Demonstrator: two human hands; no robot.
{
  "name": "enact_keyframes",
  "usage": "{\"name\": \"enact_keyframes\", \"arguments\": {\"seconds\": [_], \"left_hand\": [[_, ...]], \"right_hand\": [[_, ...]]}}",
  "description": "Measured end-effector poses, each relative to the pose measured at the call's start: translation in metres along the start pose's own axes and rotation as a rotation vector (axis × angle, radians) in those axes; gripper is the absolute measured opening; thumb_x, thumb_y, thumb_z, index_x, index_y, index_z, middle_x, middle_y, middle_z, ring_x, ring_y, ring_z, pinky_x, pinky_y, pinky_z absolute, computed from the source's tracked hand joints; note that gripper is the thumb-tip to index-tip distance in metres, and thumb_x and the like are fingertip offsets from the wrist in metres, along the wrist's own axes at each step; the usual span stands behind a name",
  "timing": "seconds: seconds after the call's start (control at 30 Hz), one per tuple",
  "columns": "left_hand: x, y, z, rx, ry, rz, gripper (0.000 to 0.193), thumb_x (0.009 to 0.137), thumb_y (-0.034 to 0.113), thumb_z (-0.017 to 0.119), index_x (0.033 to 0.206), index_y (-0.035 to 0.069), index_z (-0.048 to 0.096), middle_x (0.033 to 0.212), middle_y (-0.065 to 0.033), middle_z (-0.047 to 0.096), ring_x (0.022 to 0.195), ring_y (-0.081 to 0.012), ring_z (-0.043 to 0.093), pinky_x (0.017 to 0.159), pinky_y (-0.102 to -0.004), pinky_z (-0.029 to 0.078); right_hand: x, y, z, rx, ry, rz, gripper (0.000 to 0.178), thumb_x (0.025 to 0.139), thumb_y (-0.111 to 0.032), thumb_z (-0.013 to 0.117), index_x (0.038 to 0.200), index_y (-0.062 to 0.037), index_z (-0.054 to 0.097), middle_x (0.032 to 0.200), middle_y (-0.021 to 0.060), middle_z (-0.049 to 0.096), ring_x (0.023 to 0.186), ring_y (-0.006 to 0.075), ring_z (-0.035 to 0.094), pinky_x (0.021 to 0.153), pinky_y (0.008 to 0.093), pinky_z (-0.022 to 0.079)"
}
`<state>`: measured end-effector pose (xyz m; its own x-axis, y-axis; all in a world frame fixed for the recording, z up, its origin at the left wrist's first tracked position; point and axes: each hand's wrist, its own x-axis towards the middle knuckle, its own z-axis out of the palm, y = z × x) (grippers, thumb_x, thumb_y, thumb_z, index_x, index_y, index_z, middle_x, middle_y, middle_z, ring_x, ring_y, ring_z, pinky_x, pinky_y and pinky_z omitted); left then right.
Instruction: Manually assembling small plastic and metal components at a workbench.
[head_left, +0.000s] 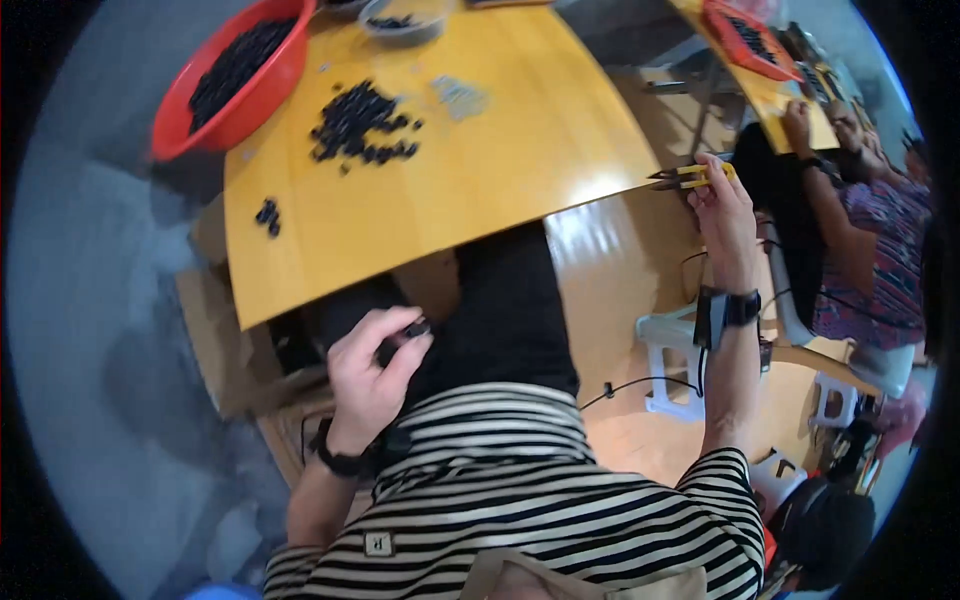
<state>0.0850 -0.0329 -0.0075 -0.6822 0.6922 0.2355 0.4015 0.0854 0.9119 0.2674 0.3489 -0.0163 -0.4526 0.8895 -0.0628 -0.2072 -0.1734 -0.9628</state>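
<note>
My left hand (pixel 375 365), above my lap, pinches a small black part (pixel 416 329) between thumb and fingers. Out to the right, just past the table's corner, my right hand (pixel 722 192) grips yellow-handled snips (pixel 685 178), their dark pointed jaws aimed left toward the table edge. A loose pile of small black parts (pixel 360 122) lies on the yellow table (pixel 480 190). Closer to the left edge sits a little cluster of the same black parts (pixel 268 216). Beside the pile are small pale clear bits (pixel 458 97).
A red basin (pixel 170 140) full of black parts stands at the table's far left. A clear tub (pixel 405 28) is at the back. To the right, a person (pixel 870 250) sits at another table with a red basket (pixel 750 45). A white stool (pixel 668 365) stands on the floor.
</note>
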Motion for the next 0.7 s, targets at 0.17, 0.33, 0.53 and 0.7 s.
{"name": "enact_keyframes", "arguments": {"seconds": [0.17,0.33,0.53,0.7], "left_hand": [[0.003,0.0,-0.006,-0.329,-0.076,0.008,0.028,0.077,-0.009,0.071,0.104,-0.002,0.066,0.101,-0.0103,0.063,0.081,-0.0122,0.057,0.07,-0.023,0.045],[-0.003,-0.003,-0.023,-0.614,-0.066,-0.074,0.032,0.077,-0.009,0.071,0.107,-0.001,0.067,0.128,-0.0182,0.052,0.096,-0.0159,0.059,0.073,-0.0232,0.047],[-0.017,-0.02,-0.03,-0.559,0.069,-0.073,0.03,0.078,-0.01,0.071,0.106,-0.002,0.067,0.13,-0.0171,0.05,0.1,-0.0164,0.06,0.073,-0.0225,0.048],[-0.019,-0.022,-0.028,-0.61,0.151,-0.18,0.026,0.081,-0.006,0.07,0.106,-0.002,0.066,0.136,-0.0172,0.046,0.092,-0.014,0.062,0.069,-0.0209,0.051]], "right_hand": [[-0.104,0.033,0.114,0.245,-0.551,0.303,0.027,0.097,-0.021,0.058,0.116,-0.0043,0.064,0.076,-0.0028,0.055,0.059,0.0073,0.046,0.055,0.0197,0.037],[-0.157,0.068,0.167,0.316,-0.775,0.327,0.033,0.092,-0.011,0.064,0.123,-0.0015,0.06,0.091,0.0087,0.067,0.075,0.0154,0.065,0.072,0.0288,0.055],[-0.173,0.082,0.164,0.312,-0.771,0.424,0.033,0.095,-0.014,0.057,0.126,-0.0011,0.057,0.098,0.0134,0.066,0.082,0.0208,0.066,0.076,0.0336,0.055],[-0.177,0.089,0.156,0.223,-0.806,0.435,0.029,0.097,-0.011,0.054,0.123,-0.0009,0.056,0.099,0.0141,0.067,0.083,0.0214,0.068,0.075,0.0326,0.056]]}}
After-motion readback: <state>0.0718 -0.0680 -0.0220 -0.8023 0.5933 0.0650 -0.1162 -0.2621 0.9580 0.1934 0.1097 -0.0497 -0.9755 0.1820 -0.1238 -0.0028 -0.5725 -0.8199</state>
